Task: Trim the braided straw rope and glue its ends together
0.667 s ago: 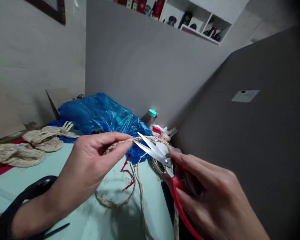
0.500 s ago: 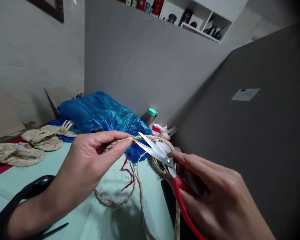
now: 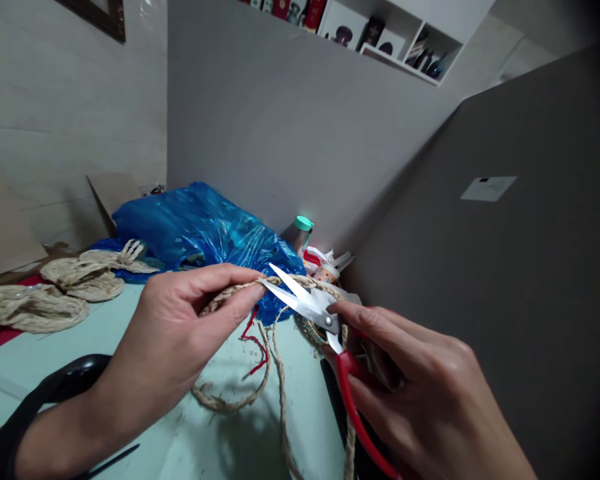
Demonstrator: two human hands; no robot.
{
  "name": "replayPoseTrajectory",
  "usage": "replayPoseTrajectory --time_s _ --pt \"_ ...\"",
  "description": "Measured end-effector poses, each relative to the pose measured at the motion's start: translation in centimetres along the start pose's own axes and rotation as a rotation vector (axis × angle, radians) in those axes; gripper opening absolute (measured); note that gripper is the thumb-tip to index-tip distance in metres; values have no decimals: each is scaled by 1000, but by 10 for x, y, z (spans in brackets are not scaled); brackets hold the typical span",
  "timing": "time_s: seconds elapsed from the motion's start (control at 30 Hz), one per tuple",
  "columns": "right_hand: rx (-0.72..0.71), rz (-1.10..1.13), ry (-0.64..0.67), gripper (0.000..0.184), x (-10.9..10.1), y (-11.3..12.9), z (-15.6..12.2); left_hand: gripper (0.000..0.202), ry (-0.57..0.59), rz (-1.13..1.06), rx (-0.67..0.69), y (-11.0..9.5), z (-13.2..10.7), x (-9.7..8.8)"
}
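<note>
My left hand (image 3: 180,340) pinches a braided straw cord (image 3: 230,291) between thumb and fingers. The cord arches to the right behind the blades and hangs down past my other hand. Red-handled scissors (image 3: 307,300) are in my right hand (image 3: 420,380), blades parted, tips beside my left fingertips and against the cord as far as I can see. Below, more braided cord (image 3: 230,405) loops over the pale green table (image 3: 220,447). A short red string (image 3: 255,347) lies by that loop. A black strap (image 3: 35,407) circles my left wrist.
Woven straw sandals (image 3: 35,307) lie on red cloth at the left. A large blue plastic bag (image 3: 190,220) fills the back of the table. Behind it stand a bottle with a green lid (image 3: 304,223) and a patterned cup (image 3: 326,272). Grey walls enclose the back and right.
The scissors and my right hand have shifted slightly left, with the blades still parted. My left hand keeps its pinch on the cord almost in place.
</note>
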State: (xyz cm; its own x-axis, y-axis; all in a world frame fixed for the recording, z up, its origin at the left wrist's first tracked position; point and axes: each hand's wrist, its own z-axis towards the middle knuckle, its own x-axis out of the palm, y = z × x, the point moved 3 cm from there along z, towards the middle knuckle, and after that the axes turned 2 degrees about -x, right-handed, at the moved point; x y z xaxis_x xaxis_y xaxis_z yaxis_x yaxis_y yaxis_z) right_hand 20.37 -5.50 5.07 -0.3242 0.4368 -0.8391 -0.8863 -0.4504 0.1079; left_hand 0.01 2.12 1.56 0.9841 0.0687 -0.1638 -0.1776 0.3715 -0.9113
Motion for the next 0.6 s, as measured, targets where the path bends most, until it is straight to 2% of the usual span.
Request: replayPoseTrajectory --time_s 0.27,0.47,0.6 --pt "-47 -69 -50 32 9 2 3 13 -76 15 3 2 -1 3" --pt "-19 -135 -91 38 8 6 1 9 -130 22 45 -3 -4 5" --pt "-4 -172 -88 33 9 4 -2 10 -131 41 37 -1 -4 5"
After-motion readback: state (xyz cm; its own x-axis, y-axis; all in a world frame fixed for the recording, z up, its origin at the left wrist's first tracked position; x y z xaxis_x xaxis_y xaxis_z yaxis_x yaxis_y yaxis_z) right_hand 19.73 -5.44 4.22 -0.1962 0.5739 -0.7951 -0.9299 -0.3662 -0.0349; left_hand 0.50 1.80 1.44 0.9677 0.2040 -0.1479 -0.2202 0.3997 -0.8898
